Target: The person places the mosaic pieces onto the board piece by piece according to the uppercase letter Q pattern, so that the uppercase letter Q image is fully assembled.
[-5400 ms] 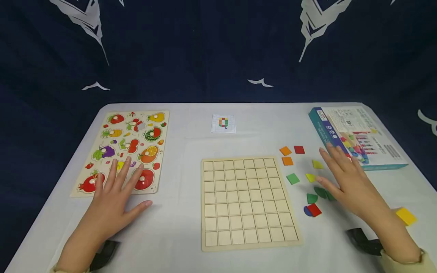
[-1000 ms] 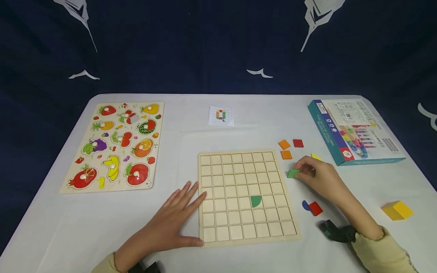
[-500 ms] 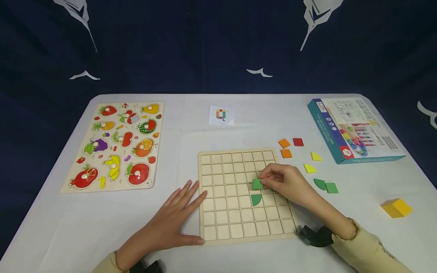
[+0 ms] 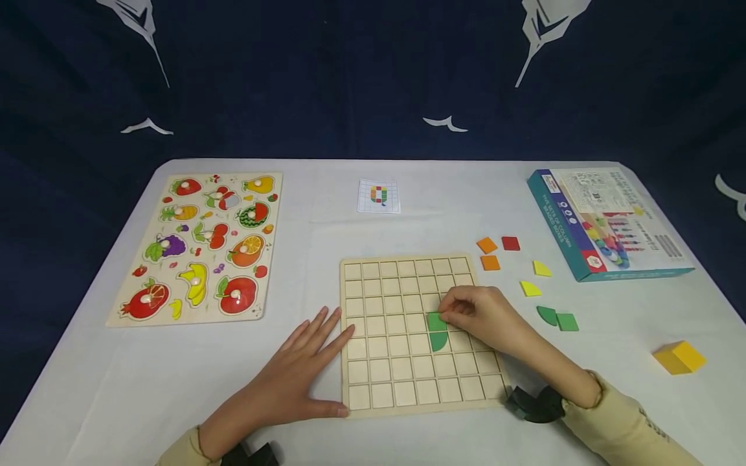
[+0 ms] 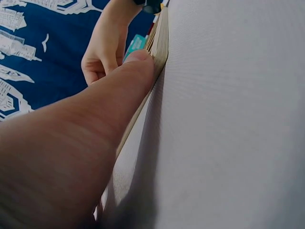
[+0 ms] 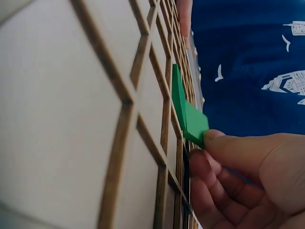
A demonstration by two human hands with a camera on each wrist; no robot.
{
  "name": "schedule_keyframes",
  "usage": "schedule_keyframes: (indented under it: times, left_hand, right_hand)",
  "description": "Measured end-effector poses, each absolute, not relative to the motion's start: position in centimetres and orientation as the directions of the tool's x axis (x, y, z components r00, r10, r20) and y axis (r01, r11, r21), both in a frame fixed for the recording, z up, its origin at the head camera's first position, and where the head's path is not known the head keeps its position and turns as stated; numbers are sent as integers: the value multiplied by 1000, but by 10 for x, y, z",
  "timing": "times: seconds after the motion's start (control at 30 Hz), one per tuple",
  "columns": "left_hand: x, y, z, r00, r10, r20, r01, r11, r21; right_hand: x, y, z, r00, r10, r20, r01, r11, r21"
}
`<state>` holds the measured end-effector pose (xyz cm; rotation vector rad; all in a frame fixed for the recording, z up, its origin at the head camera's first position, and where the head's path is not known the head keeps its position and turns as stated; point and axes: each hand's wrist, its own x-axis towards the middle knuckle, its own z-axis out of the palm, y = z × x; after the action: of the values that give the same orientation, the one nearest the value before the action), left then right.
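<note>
My right hand [image 4: 484, 315] pinches a green square tile [image 4: 434, 321] by its right side, over a cell of the wooden grid board [image 4: 381, 404]. Just below that cell a green quarter-circle tile [image 4: 438, 342] lies in the grid. The right wrist view has the square tile [image 6: 196, 125] tilted between thumb and fingers, beside the quarter-circle tile [image 6: 177, 98]. With fingers spread and straight, my left hand [image 4: 294, 382] rests at the board's left edge. Its thumb [image 5: 138, 64] touches the board's side in the left wrist view.
Right of the board lie orange tiles [image 4: 489, 263], a red tile [image 4: 510, 243], yellow quarter-circles [image 4: 530, 288] and more green tiles [image 4: 567, 321]. Beyond them are a box [image 4: 618, 226] and a yellow block [image 4: 679, 357]. A pattern card [image 4: 379, 196] lies behind; a fruit puzzle [image 4: 195, 252] is left.
My right hand has carried the green square tile leftward from the table onto the board and lowered it. Since the oldest frame, my left hand has moved from the fruit puzzle to the board.
</note>
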<state>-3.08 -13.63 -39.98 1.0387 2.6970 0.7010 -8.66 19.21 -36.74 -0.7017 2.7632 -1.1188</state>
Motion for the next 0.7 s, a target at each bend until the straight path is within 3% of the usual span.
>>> schedule_keyframes:
  times: [0.13, 0.4, 0.7]
  left_hand:
    - [-32, -135, -401, -743, 669, 13, 588, 644, 490]
    - [-31, -134, -401, -750, 661, -13, 569, 656, 496]
    - [-30, -135, -399, -755, 655, -20, 565, 667, 485]
  right_hand:
    - [-87, 194, -368, -882, -454, 127, -422, 641, -641]
    - [-82, 224, -351, -916, -371, 150, -373, 655, -657]
    - [-63, 323, -355, -995, -94, 40, -94, 685, -722]
